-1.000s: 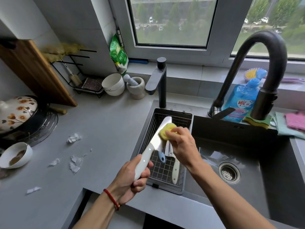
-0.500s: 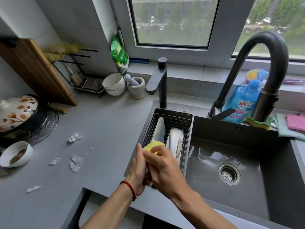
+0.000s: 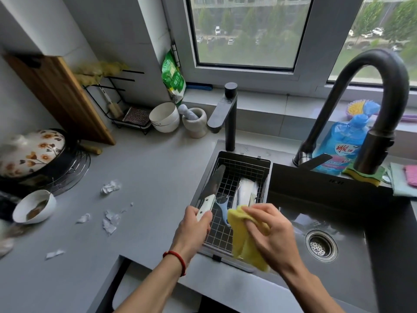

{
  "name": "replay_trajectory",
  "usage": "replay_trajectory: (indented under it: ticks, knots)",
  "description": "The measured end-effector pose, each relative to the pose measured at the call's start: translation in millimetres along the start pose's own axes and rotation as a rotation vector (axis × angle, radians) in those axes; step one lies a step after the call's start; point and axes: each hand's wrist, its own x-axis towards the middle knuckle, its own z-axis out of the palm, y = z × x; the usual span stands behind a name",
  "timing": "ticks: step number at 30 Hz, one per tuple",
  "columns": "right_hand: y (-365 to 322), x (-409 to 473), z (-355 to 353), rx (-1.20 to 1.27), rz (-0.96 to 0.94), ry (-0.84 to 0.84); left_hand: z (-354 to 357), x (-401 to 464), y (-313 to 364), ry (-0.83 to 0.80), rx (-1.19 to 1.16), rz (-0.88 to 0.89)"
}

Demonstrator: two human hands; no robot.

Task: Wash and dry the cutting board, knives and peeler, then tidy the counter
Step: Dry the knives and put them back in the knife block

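Knife [image 3: 211, 192] sits at the left edge of the wire basket [image 3: 261, 175] in the sink's narrow left well, blade pointing away from the person and slightly right, white handle toward them. Left hand [image 3: 191, 231] has its grip curled round the near end of that handle; blade tip leans on the basket's far left wall. Long axis runs near-to-far, so any wipe would travel along it, handle to tip. Blade looks dark grey, broad, cleaver-like; whether it is wet or dry is too hard to tell.

Right hand [image 3: 270, 236] pinches a yellow cloth [image 3: 241, 242], which hangs folded over the basket's near rim, just right of the knife handle and apart from the blade. Right hand is the nearer one to the other items in the basket: a blue peeler [image 3: 222, 208] lies just beside the knife handle, and a second white-handled knife or two [image 3: 244, 193] lie further right, partly hidden under the cloth hand.

Judgement: drying step, knife either being set down or picked up; cannot tell which. Next move likely needs cloth brought left onto the blade or onto the peeler.

Cutting board [image 3: 56, 96] leans upright against the wall at far left, well apart from the sink. Table [image 3: 146, 177] carries crumpled paper scraps [image 3: 110, 187], a small bowl [image 3: 33, 206] with residue, a floral lidded pot [image 3: 31, 152]. Tidying not yet done.
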Motion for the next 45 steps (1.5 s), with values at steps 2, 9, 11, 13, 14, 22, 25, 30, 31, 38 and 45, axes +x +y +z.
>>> replay_trajectory:
  ticks: [2,9,11,13,14,22,25,30,31,38,45]
  knots:
    - [-3,14,3,0.013,0.039,0.075,-2,-1,0,0.054,0.231,0.117]
    - [-29,13,62,0.017,-0.019,-0.130,12,-15,7,0.111,0.183,0.324]
    - [-22,4,59,0.060,-0.093,-0.180,9,-16,3,0.091,0.161,0.298]
    - [-10,8,51,0.012,-0.162,-0.149,7,-16,0,0.101,0.095,0.245]
    - [-2,16,50,-0.012,-0.149,-0.109,6,-16,-2,0.116,0.077,0.230]
    - [20,69,48,0.019,0.210,0.094,-41,-30,-23,0.172,-0.076,0.186]
    - [-3,76,70,0.084,0.215,0.041,-82,-49,-42,0.279,-0.201,0.102]
    - [-72,80,140,0.414,0.265,-0.253,-147,-82,-86,0.344,-0.745,-0.062]
    - [-88,80,156,0.459,0.257,-0.297,-157,-86,-93,0.375,-0.806,-0.064]
    - [-205,29,284,0.401,0.195,-0.619,-227,-81,-122,0.684,-0.842,-0.008]
    - [-330,-14,400,0.015,-0.008,-0.782,-331,-75,-172,0.874,-0.678,0.057]
